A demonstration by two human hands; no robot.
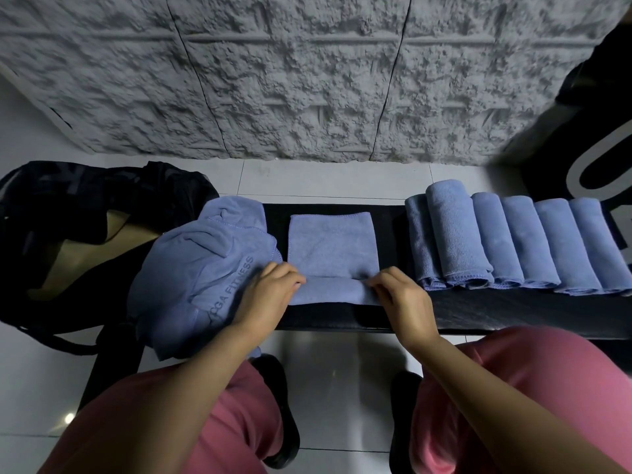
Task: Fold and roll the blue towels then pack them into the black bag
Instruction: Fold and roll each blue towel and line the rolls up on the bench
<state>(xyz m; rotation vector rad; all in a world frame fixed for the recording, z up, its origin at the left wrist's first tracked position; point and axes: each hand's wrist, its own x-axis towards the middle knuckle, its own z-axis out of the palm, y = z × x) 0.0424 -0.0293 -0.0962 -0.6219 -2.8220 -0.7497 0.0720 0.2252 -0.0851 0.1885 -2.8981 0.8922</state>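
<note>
Blue towel (333, 248), near edge rolled, pinched by left hand (270, 292) and right hand (402, 297).

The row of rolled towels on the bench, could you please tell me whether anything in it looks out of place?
Yes: the second roll from the left rides up on its neighbours, overlapping the leftmost roll, while the other rolls lie flat side by side on the bench.

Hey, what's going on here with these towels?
A person at a black bench is rolling a folded towel from its near edge, left hand and right hand pinching the roll's two ends. A row of rolled towels lies to the right, a heap of loose towels to the left, and the black bag sits open beyond it, no towel visible inside.
</note>
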